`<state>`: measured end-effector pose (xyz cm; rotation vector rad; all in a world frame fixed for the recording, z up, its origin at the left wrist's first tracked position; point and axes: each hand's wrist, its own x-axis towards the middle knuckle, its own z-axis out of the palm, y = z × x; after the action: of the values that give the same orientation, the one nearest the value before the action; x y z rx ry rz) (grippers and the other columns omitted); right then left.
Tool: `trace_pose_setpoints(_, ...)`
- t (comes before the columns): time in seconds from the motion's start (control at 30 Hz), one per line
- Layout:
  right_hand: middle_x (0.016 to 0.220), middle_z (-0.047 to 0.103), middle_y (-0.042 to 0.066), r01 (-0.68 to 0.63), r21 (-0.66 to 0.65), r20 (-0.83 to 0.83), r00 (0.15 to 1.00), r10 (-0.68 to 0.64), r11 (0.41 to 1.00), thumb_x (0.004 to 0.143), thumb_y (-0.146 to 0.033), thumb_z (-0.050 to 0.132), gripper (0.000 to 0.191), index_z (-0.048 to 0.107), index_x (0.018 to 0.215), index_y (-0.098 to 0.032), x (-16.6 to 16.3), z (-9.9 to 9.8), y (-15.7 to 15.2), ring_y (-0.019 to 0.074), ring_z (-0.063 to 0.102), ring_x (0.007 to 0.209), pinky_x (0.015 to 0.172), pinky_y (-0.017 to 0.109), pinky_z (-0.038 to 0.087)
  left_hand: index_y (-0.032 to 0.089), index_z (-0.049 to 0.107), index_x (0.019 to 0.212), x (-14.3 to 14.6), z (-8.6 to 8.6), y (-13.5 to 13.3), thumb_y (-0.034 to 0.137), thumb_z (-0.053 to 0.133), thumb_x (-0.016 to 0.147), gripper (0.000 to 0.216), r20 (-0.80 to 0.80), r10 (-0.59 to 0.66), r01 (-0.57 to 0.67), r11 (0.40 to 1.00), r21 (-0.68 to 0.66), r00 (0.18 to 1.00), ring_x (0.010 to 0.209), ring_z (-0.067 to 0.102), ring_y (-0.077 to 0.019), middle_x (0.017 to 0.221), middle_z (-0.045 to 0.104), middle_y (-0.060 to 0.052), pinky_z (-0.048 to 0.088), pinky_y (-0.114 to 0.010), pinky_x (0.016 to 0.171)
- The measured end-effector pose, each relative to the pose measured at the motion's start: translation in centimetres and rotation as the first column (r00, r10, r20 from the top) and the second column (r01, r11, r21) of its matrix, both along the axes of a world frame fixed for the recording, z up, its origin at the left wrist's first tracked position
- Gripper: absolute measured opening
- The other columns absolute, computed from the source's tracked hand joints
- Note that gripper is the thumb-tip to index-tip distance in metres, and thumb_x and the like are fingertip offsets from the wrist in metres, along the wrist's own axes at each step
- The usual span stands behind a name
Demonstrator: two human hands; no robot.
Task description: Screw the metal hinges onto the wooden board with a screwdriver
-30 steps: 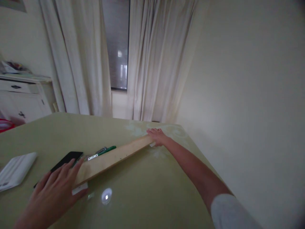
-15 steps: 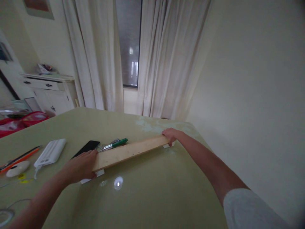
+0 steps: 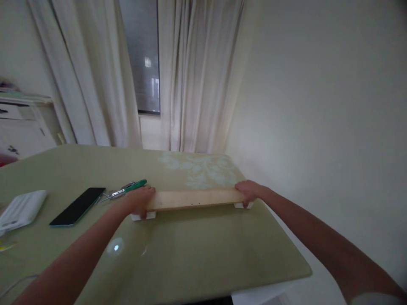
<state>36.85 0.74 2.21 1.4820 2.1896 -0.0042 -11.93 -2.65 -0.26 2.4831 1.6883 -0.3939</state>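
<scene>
in the head view, the wooden board (image 3: 193, 198) sits over the right part of the worktop (image 3: 206, 254), roughly in line with the far edge, its right end near the right edge and well back from the near right corner. the left hand (image 3: 143, 200) is closed around its left end and the right hand (image 3: 248, 192) around the other, thumbs on the near side. a white block shows under each end, the left block (image 3: 150, 215) and the right block (image 3: 248, 205) (whether the board bears fully on both, i cannot tell).

to handle it well, i would keep both grips equally firm and the board level, move the two ends together, and keep thumbs from being pinched against the blocks. the left hand also needs care around the green-handled tool (image 3: 136, 185) just beside it; the smartphone (image 3: 78, 207) lies further left.
</scene>
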Motion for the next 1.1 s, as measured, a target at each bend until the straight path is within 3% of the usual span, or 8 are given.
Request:
trace_pose_setpoints(0.1,0.128,0.070,0.010,0.064,0.003,0.014,0.998,-0.064,0.998,0.101,-0.048,0.071,0.041,0.068,0.128,-0.017,1.2,0.0,-0.5,0.0262,0.069,0.114,0.102,0.050,0.056,0.016,0.063,0.124,1.6,0.2,2.3,0.027,0.096,0.050,0.082,0.002,-0.021,0.021,1.000,-0.003,1.000,0.132,0.066,-0.0378,0.136,0.068,-0.021,0.052,-0.042,0.111)
trace_pose_setpoints(0.37,0.133,0.070,0.011,0.145,0.010,-0.042,0.989,-0.144,0.989,0.102,-0.046,0.070,0.041,0.068,0.131,-0.017,1.7,-0.5,-0.3,0.0279,0.069,0.121,0.106,0.054,0.056,0.011,0.063,0.133,1.9,0.0,2.7,0.037,0.097,0.050,0.094,0.043,-0.004,0.005,1.000,-0.003,0.999,0.133,0.065,-0.0406,0.138,0.066,-0.025,0.052,-0.044,0.113)
trace_pose_setpoints(0.5,0.145,0.065,0.025,0.133,0.091,-0.182,0.977,-0.115,0.987,0.070,-0.059,0.095,0.096,0.062,0.147,-0.013,1.3,-0.1,-1.1,0.0442,0.062,0.134,0.114,0.064,0.046,0.011,0.050,0.155,-0.3,-0.3,2.3,0.047,0.094,0.053,0.116,0.208,0.007,-0.013,0.999,0.031,0.978,0.149,0.052,-0.0392,0.160,0.053,-0.025,0.041,-0.043,0.124)
trace_pose_setpoints(0.6,0.159,0.054,0.028,0.068,0.226,-0.345,0.939,0.015,0.972,0.056,-0.065,0.100,0.130,0.046,0.162,-0.013,-0.5,-0.1,-2.9,0.0479,0.051,0.147,0.123,0.062,0.037,0.017,0.046,0.161,-3.5,-0.7,1.8,0.059,0.071,0.083,0.092,0.568,0.156,-0.268,0.956,0.118,0.808,0.145,0.058,-0.0310,0.162,0.055,-0.018,0.047,-0.039,0.118)
trace_pose_setpoints(0.7,0.161,0.055,0.019,0.012,0.410,-0.493,0.844,0.210,0.912,0.088,-0.065,0.078,0.098,0.040,0.166,-0.021,-4.2,-1.3,-5.5,0.0351,0.052,0.149,0.124,0.052,0.036,0.013,0.061,0.147,-6.8,-1.5,0.8,0.053,0.041,0.103,0.063,0.682,0.410,-0.677,0.716,0.171,0.606,0.130,0.067,-0.0319,0.144,0.069,-0.018,0.053,-0.044,0.108)
trace_pose_setpoints(0.8,0.151,0.065,0.014,0.022,0.585,-0.572,0.720,0.393,0.811,0.103,-0.051,0.064,0.063,0.048,0.157,-0.024,-8.9,-3.5,-7.7,0.0293,0.058,0.140,0.118,0.048,0.039,0.012,0.068,0.142,-9.1,-3.0,-0.3,0.049,0.030,0.105,0.064,0.580,0.605,-0.818,0.535,0.212,0.546,0.129,0.062,-0.0451,0.139,0.068,-0.026,0.049,-0.063,0.104)
trace_pose_setpoints(0.97,0.129,0.075,0.010,0.123,0.765,-0.586,0.541,0.603,0.633,0.105,-0.031,0.062,0.038,0.057,0.141,-0.025,-15.8,-6.7,-9.6,0.0257,0.067,0.124,0.109,0.046,0.039,0.021,0.073,0.137,-10.8,-5.0,-0.5,0.048,0.030,0.106,0.060,0.407,0.684,-0.784,0.600,0.158,0.605,0.139,0.052,-0.0459,0.149,0.064,-0.021,0.043,-0.065,0.106)
trace_pose_setpoints(1.1,0.116,0.078,0.006,0.129,0.815,-0.561,0.422,0.712,0.565,0.100,-0.022,0.066,0.032,0.063,0.132,-0.024,-17.5,-7.5,-10.4,0.0228,0.070,0.113,0.103,0.042,0.041,0.026,0.076,0.132,-11.7,-5.4,0.1,0.050,0.033,0.105,0.056,0.382,0.708,-0.791,0.600,0.116,0.594,0.136,0.055,-0.0447,0.147,0.065,-0.018,0.045,-0.063,0.103)
